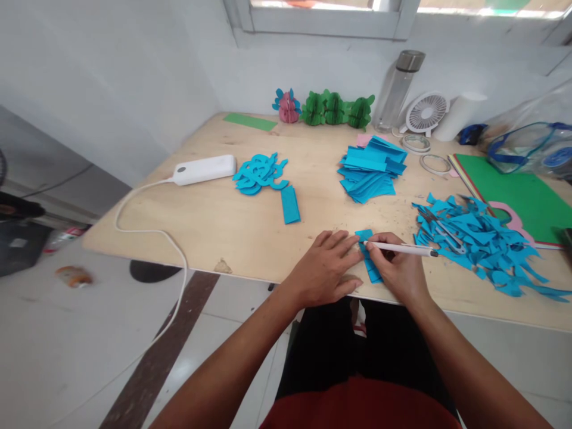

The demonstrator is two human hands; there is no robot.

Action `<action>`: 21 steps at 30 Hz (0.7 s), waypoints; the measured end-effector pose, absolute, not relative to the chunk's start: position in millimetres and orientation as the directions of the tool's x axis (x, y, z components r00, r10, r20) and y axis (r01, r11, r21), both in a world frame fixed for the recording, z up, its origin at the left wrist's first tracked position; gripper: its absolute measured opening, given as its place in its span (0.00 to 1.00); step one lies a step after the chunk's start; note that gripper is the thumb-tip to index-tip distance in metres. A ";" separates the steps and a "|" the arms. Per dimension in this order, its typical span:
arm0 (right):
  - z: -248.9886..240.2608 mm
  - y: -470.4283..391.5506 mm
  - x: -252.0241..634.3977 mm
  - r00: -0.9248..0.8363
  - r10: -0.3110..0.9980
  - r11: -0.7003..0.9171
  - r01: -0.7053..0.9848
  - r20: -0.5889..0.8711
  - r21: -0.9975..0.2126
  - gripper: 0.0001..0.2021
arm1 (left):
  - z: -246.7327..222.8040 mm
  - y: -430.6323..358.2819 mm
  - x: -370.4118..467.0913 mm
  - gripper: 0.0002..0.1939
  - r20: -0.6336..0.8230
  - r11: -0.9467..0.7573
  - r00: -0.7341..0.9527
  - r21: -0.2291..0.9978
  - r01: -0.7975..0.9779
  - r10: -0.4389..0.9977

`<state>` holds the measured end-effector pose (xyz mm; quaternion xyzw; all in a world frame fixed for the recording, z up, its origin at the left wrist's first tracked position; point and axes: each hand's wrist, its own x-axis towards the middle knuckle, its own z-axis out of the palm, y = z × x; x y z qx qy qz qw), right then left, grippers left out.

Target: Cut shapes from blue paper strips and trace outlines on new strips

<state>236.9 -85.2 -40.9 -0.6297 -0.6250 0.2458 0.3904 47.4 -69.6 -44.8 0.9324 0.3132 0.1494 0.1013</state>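
Holding a white pen, the right hand is pressing its tip onto a folded blue paper near the front edge of the wooden table. The left hand is lying flat with its fingers a bit apart, touching the paper's left side. Blue scraps are sitting to the right, around some scissors.

left hand: flat on blue strip | right hand: pen, tip on strip | left: power bank, blue cutouts | beyond: folded sheets | right: scraps, scissors among them
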 end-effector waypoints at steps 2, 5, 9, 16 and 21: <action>-41.1 -85.8 237.2 0.099 0.979 0.083 0.601 0.177 -0.795 0.10 | -45.4 -69.8 47.4 0.24 0.214 -0.784 0.760 0.281 0.553 0.613; -41.9 -86.8 237.9 0.099 0.979 0.082 0.609 0.178 -0.789 0.10 | -45.9 -69.8 47.8 0.24 0.217 -0.784 0.759 0.281 0.554 0.614; -42.1 -88.1 238.7 0.095 0.979 0.084 0.621 0.181 -0.779 0.09 | -46.2 -69.6 48.0 0.24 0.225 -0.784 0.756 0.278 0.555 0.615; -39.6 -90.8 240.4 0.103 0.977 0.080 0.630 0.185 -0.772 0.09 | -45.9 -69.7 48.0 0.23 0.229 -0.786 0.756 0.275 0.554 0.613; -39.7 -94.0 242.4 0.119 0.972 0.074 0.658 0.200 -0.750 0.09 | -45.5 -69.2 48.1 0.23 0.230 -0.790 0.761 0.276 0.547 0.607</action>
